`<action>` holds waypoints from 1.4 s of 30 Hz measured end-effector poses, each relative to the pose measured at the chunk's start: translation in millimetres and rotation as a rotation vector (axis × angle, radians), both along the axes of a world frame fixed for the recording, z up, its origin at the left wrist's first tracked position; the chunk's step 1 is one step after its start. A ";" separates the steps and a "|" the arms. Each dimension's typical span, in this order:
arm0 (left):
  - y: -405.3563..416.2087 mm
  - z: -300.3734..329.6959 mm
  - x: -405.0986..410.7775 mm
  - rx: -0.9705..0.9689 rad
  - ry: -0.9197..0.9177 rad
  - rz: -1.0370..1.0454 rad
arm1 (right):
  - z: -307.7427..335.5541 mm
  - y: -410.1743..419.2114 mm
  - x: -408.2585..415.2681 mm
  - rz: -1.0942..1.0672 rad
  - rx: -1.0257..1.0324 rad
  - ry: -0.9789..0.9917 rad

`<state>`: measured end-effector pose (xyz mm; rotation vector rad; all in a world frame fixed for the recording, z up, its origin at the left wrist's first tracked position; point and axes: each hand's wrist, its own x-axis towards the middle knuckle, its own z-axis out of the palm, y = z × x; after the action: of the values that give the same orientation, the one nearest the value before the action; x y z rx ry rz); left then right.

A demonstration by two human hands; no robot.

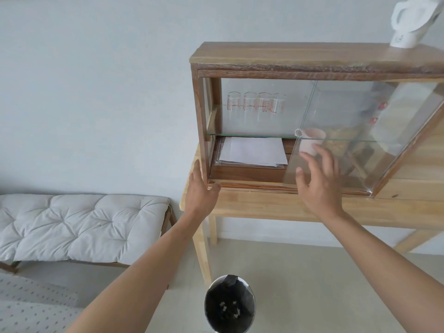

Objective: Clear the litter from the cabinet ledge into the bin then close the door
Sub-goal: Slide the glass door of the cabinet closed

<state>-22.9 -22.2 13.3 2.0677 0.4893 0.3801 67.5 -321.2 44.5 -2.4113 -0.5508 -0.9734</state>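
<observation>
A wooden cabinet [300, 57] with sliding glass doors stands on a light wooden table [264, 205]. Its left half is uncovered; the glass door [336, 121] covers the right half. My left hand [200, 191] rests flat against the cabinet's lower left corner post, fingers apart, holding nothing. My right hand [317, 179] is spread against the left part of the glass door, holding nothing. The bottom ledge [249, 185] between my hands shows no litter. On the floor below stands a round bin [229, 306] with a black liner and small white scraps inside.
Inside the cabinet are several glasses [255, 103] on a glass shelf, a stack of white paper [252, 151] and a pink cup [311, 140]. A white kettle [408, 22] stands on top. A cushioned bench [79, 224] stands to the left.
</observation>
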 end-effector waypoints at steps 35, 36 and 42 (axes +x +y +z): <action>-6.3 -11.8 9.2 -0.015 -0.023 -0.015 | 7.7 80.1 60.8 -0.123 -0.373 -0.160; -7.0 -12.1 9.1 -0.013 -0.027 -0.009 | 9.2 88.0 60.5 -0.114 -0.385 -0.176; -9.5 -12.3 11.4 -0.032 -0.044 0.025 | 15.0 127.1 63.5 -0.067 -0.419 -0.266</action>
<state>-11.5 -31.7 1.0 2.0202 0.4919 0.4284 131.0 -194.1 59.5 -2.6913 -0.8452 -1.3302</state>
